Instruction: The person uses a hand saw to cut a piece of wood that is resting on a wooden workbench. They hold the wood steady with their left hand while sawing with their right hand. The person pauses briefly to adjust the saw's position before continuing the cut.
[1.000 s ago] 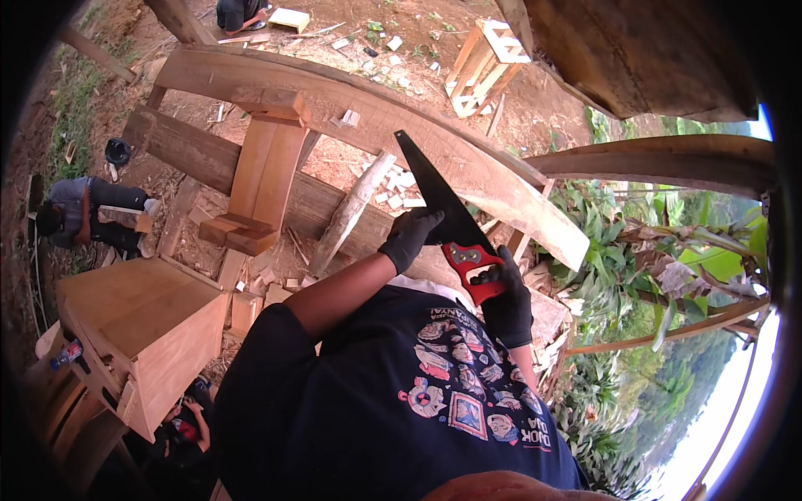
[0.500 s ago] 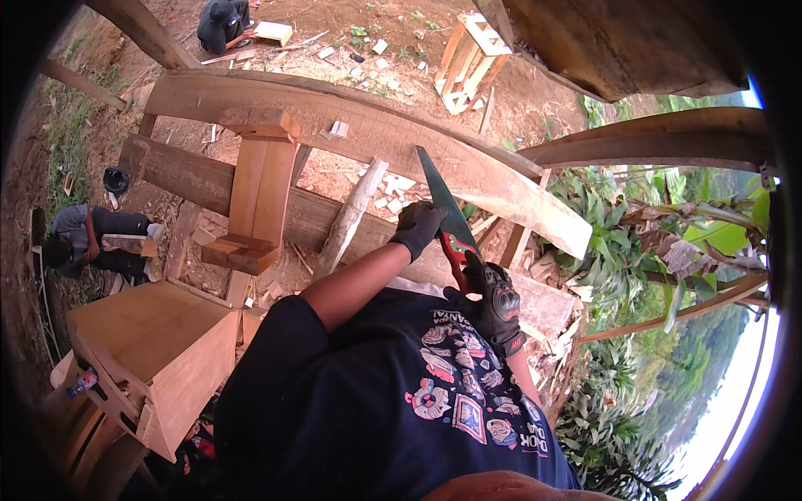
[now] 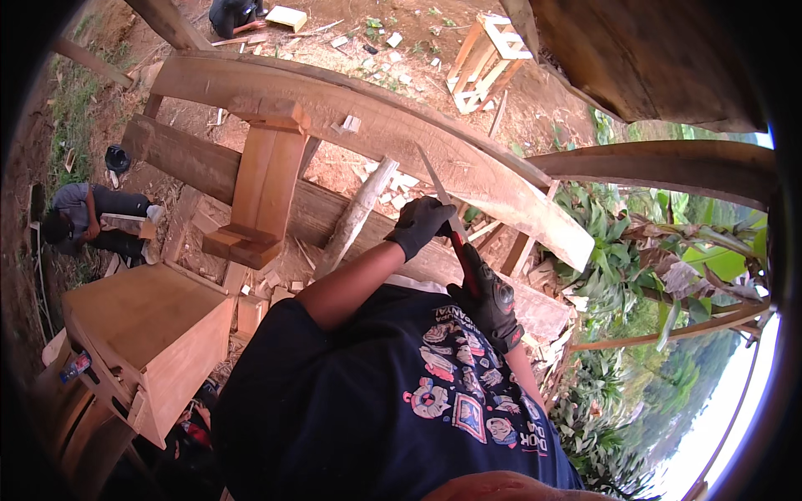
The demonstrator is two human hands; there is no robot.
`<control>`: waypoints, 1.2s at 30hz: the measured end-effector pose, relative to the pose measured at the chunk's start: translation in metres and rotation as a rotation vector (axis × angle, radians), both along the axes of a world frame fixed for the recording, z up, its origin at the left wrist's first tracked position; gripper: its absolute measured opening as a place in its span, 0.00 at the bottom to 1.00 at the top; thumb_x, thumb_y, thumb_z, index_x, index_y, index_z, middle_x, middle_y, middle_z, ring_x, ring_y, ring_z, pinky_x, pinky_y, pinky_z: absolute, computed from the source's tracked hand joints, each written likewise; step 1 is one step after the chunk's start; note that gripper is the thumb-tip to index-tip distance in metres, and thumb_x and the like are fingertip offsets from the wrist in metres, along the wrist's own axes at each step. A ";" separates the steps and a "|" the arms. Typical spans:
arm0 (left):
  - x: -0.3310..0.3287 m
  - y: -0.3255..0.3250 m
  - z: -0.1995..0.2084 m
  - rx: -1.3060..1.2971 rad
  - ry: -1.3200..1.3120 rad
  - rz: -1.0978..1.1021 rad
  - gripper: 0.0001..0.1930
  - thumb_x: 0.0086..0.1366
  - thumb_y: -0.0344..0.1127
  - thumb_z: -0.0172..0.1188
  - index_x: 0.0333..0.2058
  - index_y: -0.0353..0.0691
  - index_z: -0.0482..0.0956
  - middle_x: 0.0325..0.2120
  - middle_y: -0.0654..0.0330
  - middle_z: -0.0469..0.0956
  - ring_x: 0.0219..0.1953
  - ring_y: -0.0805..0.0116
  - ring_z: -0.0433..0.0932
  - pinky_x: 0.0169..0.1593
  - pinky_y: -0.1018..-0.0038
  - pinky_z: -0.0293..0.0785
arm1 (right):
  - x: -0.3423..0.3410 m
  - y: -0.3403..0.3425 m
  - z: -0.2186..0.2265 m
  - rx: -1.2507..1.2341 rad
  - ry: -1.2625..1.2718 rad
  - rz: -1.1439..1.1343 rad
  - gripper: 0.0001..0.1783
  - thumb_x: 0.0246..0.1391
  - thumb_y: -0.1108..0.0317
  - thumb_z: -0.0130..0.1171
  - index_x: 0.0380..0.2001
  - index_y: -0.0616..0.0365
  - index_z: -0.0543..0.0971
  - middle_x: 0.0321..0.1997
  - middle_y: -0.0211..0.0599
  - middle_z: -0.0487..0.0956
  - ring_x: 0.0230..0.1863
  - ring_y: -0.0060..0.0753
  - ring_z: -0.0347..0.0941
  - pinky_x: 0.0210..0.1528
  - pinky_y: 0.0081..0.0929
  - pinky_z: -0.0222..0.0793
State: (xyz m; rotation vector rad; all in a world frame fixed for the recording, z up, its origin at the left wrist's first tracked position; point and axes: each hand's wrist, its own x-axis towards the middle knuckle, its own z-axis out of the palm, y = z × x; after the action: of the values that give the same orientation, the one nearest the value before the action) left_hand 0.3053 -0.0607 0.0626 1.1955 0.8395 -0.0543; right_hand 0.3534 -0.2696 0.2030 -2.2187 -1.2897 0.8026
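Observation:
A hand saw with a red and black handle is held in front of my body, its narrow blade angled up and away to the left. The blade shows almost edge-on, and its tip overlaps the thick plank of the bench. My right hand, in a dark padded glove, is closed around the saw's handle. Closed at the blade's lower part is my left hand in a black glove; its fingertips are partly hidden.
A small wooden piece with end blocks rests across the bench at left. A rough pole leans between the beams. A wooden cabinet stands lower left. Two people work beyond, one seated. A slatted wooden frame stands on the ground.
The saw has been turned in my hands, from its green flat side showing to nearly edge-on. Both hands keep hold of it. The view has shifted slightly.

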 end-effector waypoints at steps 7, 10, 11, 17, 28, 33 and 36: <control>-0.057 0.035 -0.040 0.659 0.058 -0.042 0.26 0.74 0.51 0.69 0.57 0.33 0.81 0.49 0.48 0.88 0.50 0.57 0.89 0.55 0.63 0.83 | 0.000 -0.001 0.030 0.043 0.024 -0.299 0.33 0.62 0.69 0.72 0.70 0.54 0.75 0.60 0.49 0.87 0.52 0.47 0.87 0.54 0.39 0.81; -0.075 0.061 -0.085 0.849 0.200 0.016 0.44 0.66 0.58 0.75 0.69 0.34 0.70 0.57 0.45 0.84 0.58 0.46 0.84 0.62 0.56 0.80 | 0.003 -0.004 0.030 0.103 0.020 -0.298 0.28 0.64 0.68 0.73 0.66 0.52 0.80 0.53 0.48 0.89 0.45 0.45 0.89 0.48 0.40 0.82; -0.074 0.067 -0.094 0.946 0.293 -0.018 0.49 0.63 0.61 0.76 0.70 0.33 0.68 0.60 0.43 0.82 0.62 0.44 0.82 0.64 0.54 0.78 | 0.003 -0.004 0.030 0.083 0.019 -0.300 0.28 0.64 0.67 0.73 0.66 0.52 0.80 0.51 0.48 0.89 0.44 0.46 0.89 0.47 0.41 0.83; -0.069 0.088 -0.158 1.025 0.464 -0.092 0.52 0.62 0.70 0.70 0.73 0.35 0.67 0.62 0.39 0.79 0.65 0.42 0.78 0.69 0.50 0.74 | 0.019 0.015 0.032 0.075 -0.088 -0.191 0.21 0.64 0.65 0.73 0.60 0.48 0.84 0.49 0.46 0.90 0.46 0.53 0.89 0.45 0.45 0.83; -0.063 0.088 -0.158 0.969 0.514 -0.106 0.35 0.63 0.67 0.67 0.55 0.43 0.83 0.48 0.44 0.88 0.51 0.42 0.88 0.54 0.49 0.84 | 0.042 0.055 0.039 0.112 -0.132 -0.009 0.23 0.60 0.67 0.74 0.59 0.48 0.85 0.50 0.46 0.90 0.46 0.53 0.90 0.45 0.45 0.84; -0.061 0.087 -0.160 0.991 0.523 -0.063 0.32 0.63 0.69 0.66 0.47 0.43 0.84 0.43 0.46 0.89 0.46 0.42 0.89 0.51 0.50 0.84 | 0.051 0.076 0.033 0.119 -0.171 0.070 0.20 0.62 0.68 0.74 0.58 0.49 0.87 0.49 0.43 0.91 0.43 0.46 0.89 0.46 0.40 0.83; -0.064 0.083 -0.167 0.983 0.573 -0.102 0.33 0.63 0.69 0.66 0.48 0.43 0.85 0.42 0.46 0.89 0.44 0.43 0.89 0.51 0.50 0.84 | 0.059 0.087 0.031 0.118 -0.186 0.134 0.21 0.60 0.69 0.75 0.57 0.49 0.87 0.45 0.42 0.91 0.39 0.48 0.90 0.43 0.40 0.84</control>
State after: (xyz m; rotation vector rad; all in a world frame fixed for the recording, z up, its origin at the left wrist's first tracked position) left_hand 0.2413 0.0219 -0.1045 2.2066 1.3749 -0.0715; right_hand 0.4127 -0.1822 0.2335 -2.1724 -1.5464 0.5609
